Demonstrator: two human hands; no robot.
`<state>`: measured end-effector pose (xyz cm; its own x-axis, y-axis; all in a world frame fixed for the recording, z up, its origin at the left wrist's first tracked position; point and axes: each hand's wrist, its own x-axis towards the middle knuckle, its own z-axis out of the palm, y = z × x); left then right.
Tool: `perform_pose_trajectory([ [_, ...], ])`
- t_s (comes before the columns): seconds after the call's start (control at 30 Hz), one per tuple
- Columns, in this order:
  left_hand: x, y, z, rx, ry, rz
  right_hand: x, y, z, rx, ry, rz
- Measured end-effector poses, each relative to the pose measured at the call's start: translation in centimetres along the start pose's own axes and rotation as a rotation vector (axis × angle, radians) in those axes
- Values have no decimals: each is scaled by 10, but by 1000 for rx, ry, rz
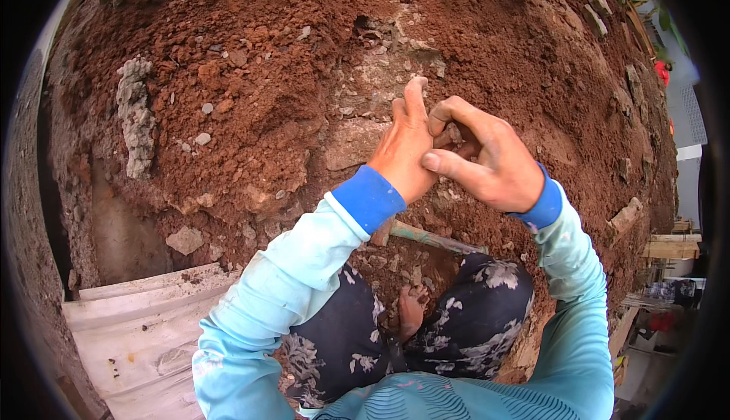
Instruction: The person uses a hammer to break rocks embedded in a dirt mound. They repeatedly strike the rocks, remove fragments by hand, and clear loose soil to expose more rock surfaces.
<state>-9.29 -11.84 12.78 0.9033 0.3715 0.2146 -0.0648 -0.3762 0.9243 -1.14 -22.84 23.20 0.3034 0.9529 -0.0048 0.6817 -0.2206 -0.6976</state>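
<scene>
My two hands meet in front of me, above the red soil. My left hand (409,142) shows its back, with the index finger stretched forward; its thumb is hidden by the other hand. My right hand (494,158) curls its fingers and thumb at the thumb side of the left hand, the thumb tip against its edge. Whether anything lies between those fingers is hidden. Below the hands, a tool's worn greenish handle (433,237) lies on the ground near my knees. A bare foot (413,310) shows between my legs.
Loose red soil (251,101) with small stones spreads around, and a rough stone strip (361,142) runs ahead. A grey lump of mortar (137,116) lies at left. A pale corrugated sheet (144,336) is at lower left. Wooden boards (673,247) and clutter stand at far right.
</scene>
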Motion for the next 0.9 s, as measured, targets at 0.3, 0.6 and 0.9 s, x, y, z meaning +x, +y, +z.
perform_pose_trajectory([
  [0.3, 0, 15, -36, 412, -22, 133, -7, 67, -2, 86, 327, 288],
  [0.6, -21, 42, -54, 438, 162, 33, -10, 165, 44, -523, 329, -1],
  [0.9, -18, 49, -44, 386, 166, 54, -38, 175, 52, -531, -231, 304],
])
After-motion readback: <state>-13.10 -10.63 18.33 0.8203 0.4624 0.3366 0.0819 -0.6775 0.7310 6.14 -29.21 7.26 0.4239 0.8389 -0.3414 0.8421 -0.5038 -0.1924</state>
